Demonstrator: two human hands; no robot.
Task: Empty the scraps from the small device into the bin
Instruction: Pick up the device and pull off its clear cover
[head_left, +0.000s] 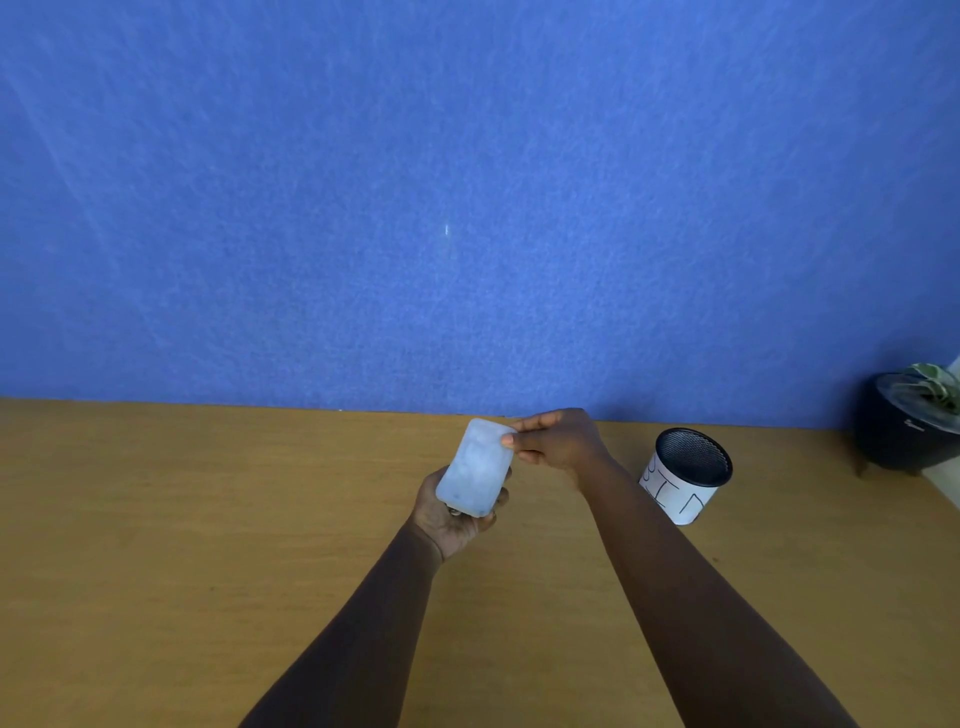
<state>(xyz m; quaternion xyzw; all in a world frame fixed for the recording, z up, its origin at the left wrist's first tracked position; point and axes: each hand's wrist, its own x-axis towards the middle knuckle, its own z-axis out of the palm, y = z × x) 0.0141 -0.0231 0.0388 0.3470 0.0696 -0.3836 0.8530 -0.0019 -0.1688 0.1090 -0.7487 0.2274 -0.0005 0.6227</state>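
The small device (475, 467), a pale translucent block, is held above the desk (208, 519) in the left hand (457, 514), whose fingers curl around its lower end, while the right hand (556, 441) pinches its upper right corner between thumb and fingers. The bin (685, 475), a mesh cup with a paper label, stands on the desk well to the right, not beneath the device. Risk: if the device opens here, scraps would likely fall onto the desk, and a reaching forearm could tip the light bin.
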